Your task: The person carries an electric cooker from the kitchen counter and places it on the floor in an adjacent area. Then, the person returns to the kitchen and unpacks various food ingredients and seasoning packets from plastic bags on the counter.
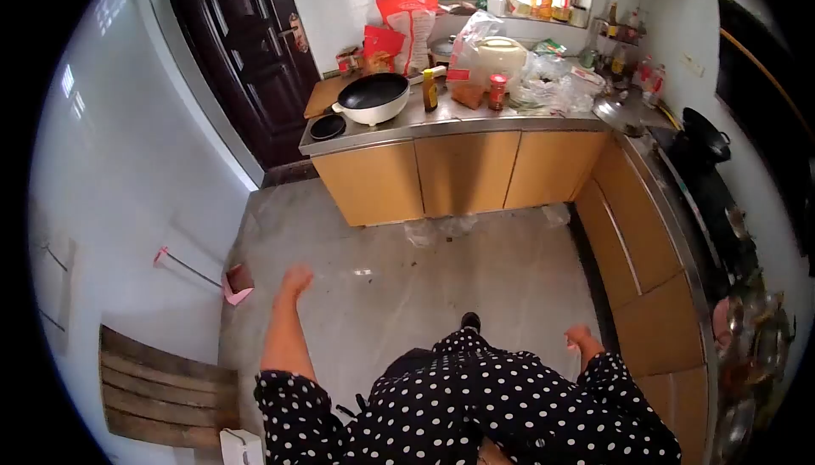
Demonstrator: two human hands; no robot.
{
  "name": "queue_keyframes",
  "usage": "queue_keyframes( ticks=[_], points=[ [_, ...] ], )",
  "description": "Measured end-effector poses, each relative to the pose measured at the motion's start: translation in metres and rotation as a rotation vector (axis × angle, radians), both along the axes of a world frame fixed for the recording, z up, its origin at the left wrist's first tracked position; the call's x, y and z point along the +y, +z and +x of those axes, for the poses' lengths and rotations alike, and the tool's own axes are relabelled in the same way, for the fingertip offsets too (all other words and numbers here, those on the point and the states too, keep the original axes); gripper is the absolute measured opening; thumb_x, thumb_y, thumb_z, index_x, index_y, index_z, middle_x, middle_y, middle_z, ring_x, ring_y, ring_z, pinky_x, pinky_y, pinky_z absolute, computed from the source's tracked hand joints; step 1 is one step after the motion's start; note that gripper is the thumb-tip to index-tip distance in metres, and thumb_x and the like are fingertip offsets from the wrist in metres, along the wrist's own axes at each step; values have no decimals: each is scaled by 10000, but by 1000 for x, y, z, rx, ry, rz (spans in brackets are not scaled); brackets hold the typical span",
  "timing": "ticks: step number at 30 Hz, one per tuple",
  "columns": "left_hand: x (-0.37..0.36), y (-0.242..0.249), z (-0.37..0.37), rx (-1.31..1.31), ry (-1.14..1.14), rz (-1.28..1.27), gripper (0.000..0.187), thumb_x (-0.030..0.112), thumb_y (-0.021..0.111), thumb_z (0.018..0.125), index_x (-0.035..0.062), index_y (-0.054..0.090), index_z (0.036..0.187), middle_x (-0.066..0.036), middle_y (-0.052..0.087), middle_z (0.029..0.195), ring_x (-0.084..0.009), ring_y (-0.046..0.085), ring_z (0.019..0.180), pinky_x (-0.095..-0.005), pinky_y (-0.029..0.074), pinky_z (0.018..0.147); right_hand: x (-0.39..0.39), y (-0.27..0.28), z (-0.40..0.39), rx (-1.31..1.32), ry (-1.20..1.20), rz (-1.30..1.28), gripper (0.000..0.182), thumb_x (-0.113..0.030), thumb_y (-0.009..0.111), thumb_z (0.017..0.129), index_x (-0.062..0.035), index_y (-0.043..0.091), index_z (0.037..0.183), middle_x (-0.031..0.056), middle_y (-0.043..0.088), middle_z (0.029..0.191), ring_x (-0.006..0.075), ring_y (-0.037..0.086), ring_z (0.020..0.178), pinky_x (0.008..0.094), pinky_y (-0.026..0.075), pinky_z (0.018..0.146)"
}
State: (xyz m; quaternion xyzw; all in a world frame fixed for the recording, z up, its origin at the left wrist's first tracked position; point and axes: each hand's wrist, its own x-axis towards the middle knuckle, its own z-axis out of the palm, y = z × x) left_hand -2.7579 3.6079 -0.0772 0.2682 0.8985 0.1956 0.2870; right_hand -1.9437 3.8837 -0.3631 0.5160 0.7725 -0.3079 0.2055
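Hold right hand (581,338) at near right, apart from cupboard (654,333); left hand (296,281) at left, apart from nearby dustpan (240,287). Cannot tell finger spread on either: too small, blurred. Watch footing; step clear of plastic scraps (421,233) below far counter (463,124).

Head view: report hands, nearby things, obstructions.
Left hand, right hand: nothing visibly held. Pink long-handled dustpan left of left hand. Crumpled clear plastic on glossy grey floor, beside tan cabinet.

We find the left grip (297,281) blurred, labels on the sill bottles (546,1) too small to read, and the door (242,53) cut off above.
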Motion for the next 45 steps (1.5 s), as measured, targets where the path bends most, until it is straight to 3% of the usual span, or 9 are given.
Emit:
queue_keyframes(
  ticks=[3, 5, 7, 13, 15, 23, 37, 41, 45],
  points=[
    [100, 54, -31, 265, -201, 206, 147, 183, 591, 763, 45, 543, 778, -55, 528, 689, -155, 503, 647, -342, 416, 557, 103, -17, -59, -181, 447, 267, 220, -260, 655, 726, -116, 701, 886, 92, 671, 928, 281, 641, 843, 400, 506, 731],
    [161, 62, -57, 465, -279, 251, 165, 176, 597, 752, 26, 531, 774, -70, 519, 685, -163, 501, 651, -347, 424, 567, 164, 53, -127, 311, -709, -45, 218, -225, 588, 807, -62, 581, 661, 114, 592, 626, 215, 535, 459, 367, 455, 451],
    [215, 64, -71, 383, -238, 309, 275, 205, 607, 730, 30, 562, 936, -192, 606, 878, -352, 580, 837, -417, 455, 722, 244, 32, -170, 670, -510, 44, 186, -205, 583, 798, -52, 569, 694, 105, 568, 632, 220, 525, 491, 377, 433, 446],
    [327, 148, -63, 548, -217, 150, 306, 215, 616, 740, 49, 562, 990, -189, 616, 991, -366, 580, 945, -433, 462, 801, 370, 277, -368, 694, -335, 321, 199, -177, 544, 795, 13, 602, 813, 121, 596, 704, 212, 567, 692, 375, 435, 574],
    [357, 146, -69, 632, -195, 18, 349, 254, 615, 753, 65, 564, 1043, -174, 610, 1057, -348, 566, 1023, -449, 450, 844, 477, 223, -422, 813, -92, 261, 270, -209, 617, 764, 13, 640, 917, 132, 642, 789, 239, 602, 745, 344, 469, 669],
    [417, 85, -178, 427, -184, 162, 491, 302, 622, 783, 27, 515, 1176, -182, 578, 1147, -326, 545, 1082, -414, 431, 901, 445, 411, -596, 758, 102, 514, 318, -247, 625, 762, -88, 610, 1036, 174, 630, 1000, 321, 598, 949, 406, 467, 811],
    [456, 10, -329, 157, -39, 387, 555, 362, 602, 822, -43, 481, 1181, -204, 591, 1081, -289, 609, 912, -373, 450, 819, 494, 402, -788, 323, -24, 653, 858, -454, 728, 640, -111, 334, 1320, 167, 508, 1173, 337, 572, 1033, 433, 475, 842],
    [476, 23, -306, -259, 181, 408, 661, 437, 532, 866, -5, 336, 1318, -156, 567, 1106, -194, 640, 720, -300, 423, 493, 508, 376, -796, 316, -24, 567, 987, -474, 755, 621, -147, 234, 1393, 183, 480, 1233, 350, 536, 1091, 441, 462, 869],
    [486, -15, -315, -338, 118, 410, 594, 436, 536, 858, 72, 368, 1296, -81, 566, 1058, -189, 617, 773, -346, 448, 651, 515, 353, -794, 394, 11, 575, 1034, -452, 742, 613, -161, 172, 1426, 176, 488, 1224, 356, 564, 1036, 432, 469, 864]
  ],
)
